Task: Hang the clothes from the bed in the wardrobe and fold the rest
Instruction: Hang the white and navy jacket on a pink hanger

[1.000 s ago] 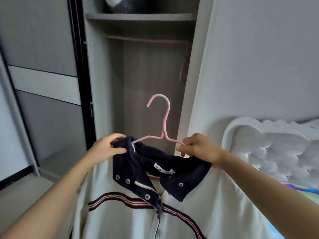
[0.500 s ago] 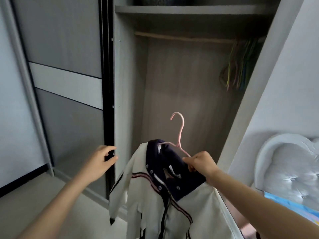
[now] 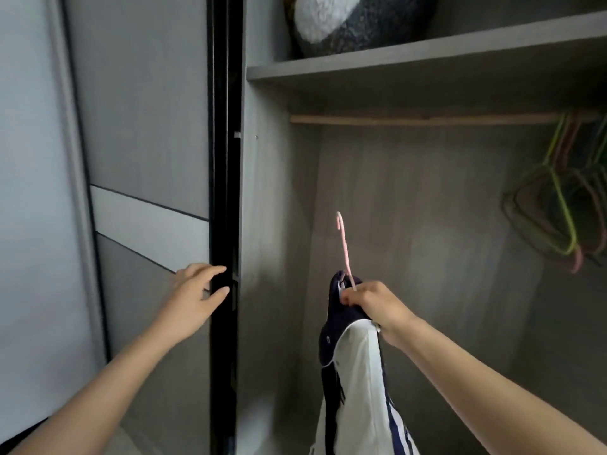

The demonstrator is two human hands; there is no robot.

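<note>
My right hand grips a pink hanger at its neck, together with the navy collar of a white jacket that hangs from it. The hanger's hook points up, seen edge-on, well below the wooden rail of the open wardrobe. My left hand has its fingers apart against the black edge of the sliding door, with nothing in it.
Several empty coloured hangers hang at the rail's right end. A grey shelf above the rail holds a dark and white bundle. The grey sliding door panel fills the left side.
The view has closed in on the wardrobe. My left hand let go of the jacket collar and reached the door edge. My right hand carried the hanger with the jacket inside the opening.
</note>
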